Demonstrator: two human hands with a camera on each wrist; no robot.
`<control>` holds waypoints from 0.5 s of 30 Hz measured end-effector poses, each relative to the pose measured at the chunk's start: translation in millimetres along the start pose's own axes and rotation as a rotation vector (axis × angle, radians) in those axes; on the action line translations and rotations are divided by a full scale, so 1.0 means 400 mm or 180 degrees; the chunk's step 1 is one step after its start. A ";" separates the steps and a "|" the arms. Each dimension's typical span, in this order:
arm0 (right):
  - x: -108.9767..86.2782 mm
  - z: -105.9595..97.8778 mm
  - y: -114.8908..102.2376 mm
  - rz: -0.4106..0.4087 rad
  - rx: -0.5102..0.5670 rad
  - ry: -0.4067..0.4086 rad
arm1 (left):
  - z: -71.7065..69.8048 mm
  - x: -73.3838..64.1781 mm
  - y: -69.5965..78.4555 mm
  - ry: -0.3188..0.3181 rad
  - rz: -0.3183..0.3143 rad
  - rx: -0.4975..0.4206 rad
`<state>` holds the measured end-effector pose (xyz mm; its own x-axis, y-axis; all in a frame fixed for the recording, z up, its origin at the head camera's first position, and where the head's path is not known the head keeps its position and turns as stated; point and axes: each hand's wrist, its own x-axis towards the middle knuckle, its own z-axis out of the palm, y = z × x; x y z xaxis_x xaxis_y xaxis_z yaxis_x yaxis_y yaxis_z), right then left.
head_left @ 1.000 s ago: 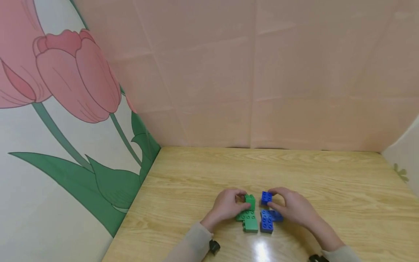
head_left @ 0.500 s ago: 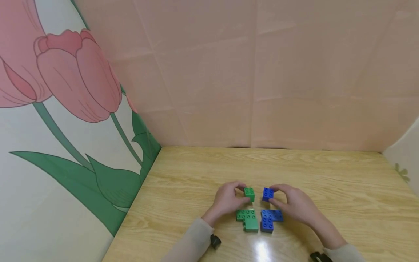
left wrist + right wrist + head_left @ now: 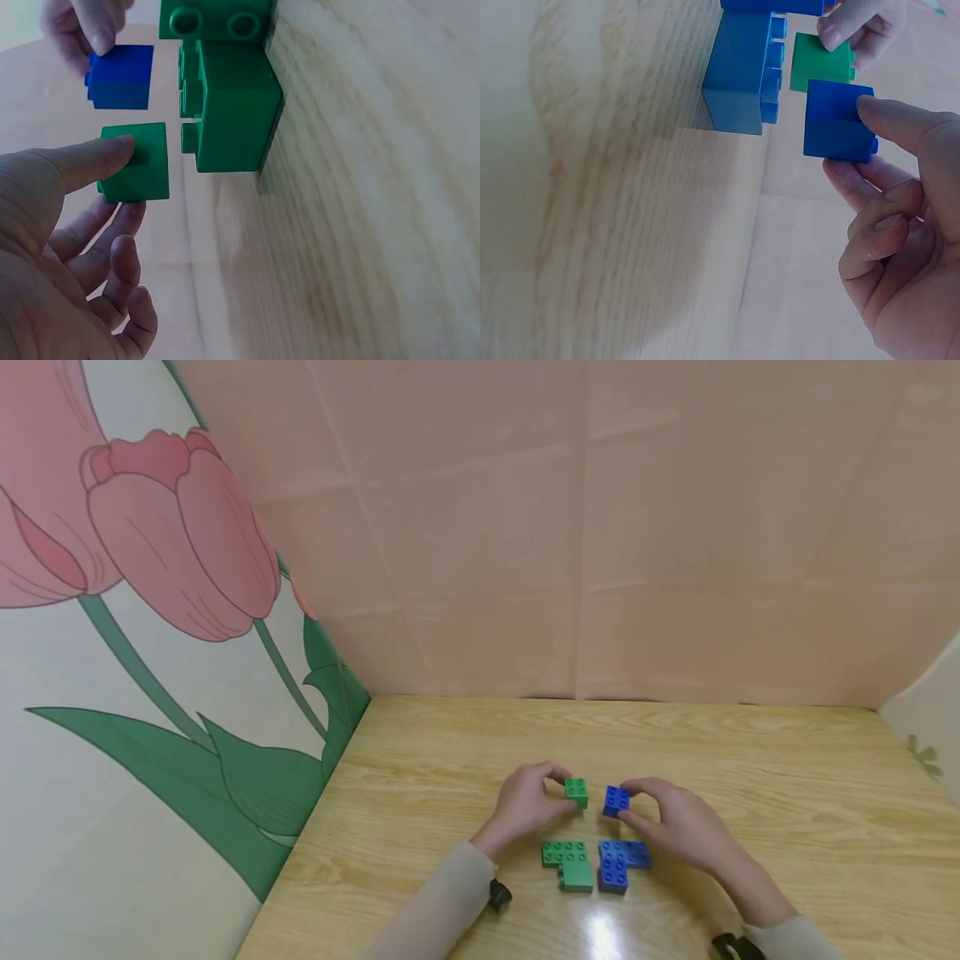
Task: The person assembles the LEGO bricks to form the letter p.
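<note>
Block of green colour (image 3: pixel 576 792) is pinched by the left hand (image 3: pixel 525 806), between the thumb and the fingertips; from my distant seat I see the last two fingers loosely curled. The right hand (image 3: pixel 682 828) pinches in the same way a small blue block (image 3: pixel 617 801). Both blocks are held above the wooden table (image 3: pixel 420 760), studs upward, near each other but apart. Closer to the person lie green bricks (image 3: pixel 565 852), one with studs up and one with studs to the side; I cannot tell whether these two are joined. To the right of them, across a narrow gap, are blue bricks (image 3: pixel 625 852), arranged like a corner. Behind the table I see a pinkish sheet (image 3: pixel 465 527), and at left, large tulips (image 3: pixel 183 535) on a white surface.
</note>
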<state>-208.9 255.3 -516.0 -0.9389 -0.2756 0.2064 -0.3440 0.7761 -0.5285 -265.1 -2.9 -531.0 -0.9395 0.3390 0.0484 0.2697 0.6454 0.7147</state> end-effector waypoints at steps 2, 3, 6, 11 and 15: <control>0.001 -0.002 0.001 0.0022 -0.0001 -0.0005 | 0.003 0.008 0.002 0.0003 -0.0003 0.0005; 0.002 -0.003 0.001 0.0031 0.0000 -0.0009 | 0.005 0.012 0.003 0.0002 -0.0014 0.0004; 0.004 -0.007 0.001 0.0053 0.0010 -0.0019 | 0.009 0.025 0.004 -0.0026 -0.0052 0.0002; 0.006 -0.010 0.003 0.0054 0.0024 -0.0026 | 0.013 0.045 -0.001 -0.0073 -0.0059 -0.0035; 0.008 -0.011 0.007 0.0047 0.0017 -0.0013 | 0.011 0.061 -0.006 -0.0073 -0.0020 0.0020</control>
<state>-213.0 259.0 -513.2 -0.9439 -0.2665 0.1952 -0.3302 0.7771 -0.5358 -287.9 6.8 -534.7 -0.9362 0.3505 0.0279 0.2652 0.6519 0.7104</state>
